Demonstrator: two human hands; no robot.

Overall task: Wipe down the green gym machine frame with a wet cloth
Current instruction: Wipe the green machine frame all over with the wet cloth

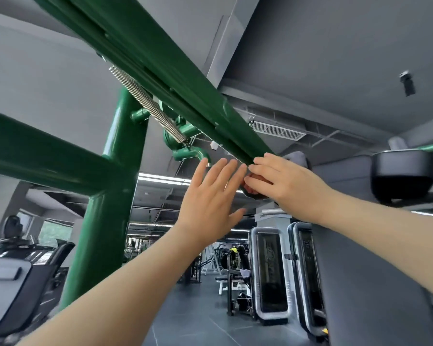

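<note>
The green machine frame runs overhead: a sloping beam from top left down to centre, an upright post and a cross beam on the left. At the sloping beam's lower end my right hand wraps over the beam tip, holding a grey cloth against it. Only a fold of the cloth shows behind the fingers. My left hand is raised just left of it, fingers straight and spread, fingertips close under the beam and holding nothing.
A steel spring and a green hook fitting hang under the sloping beam. A black padded roller sits at the right. A grey pad fills the lower right. Other gym machines stand on the floor behind.
</note>
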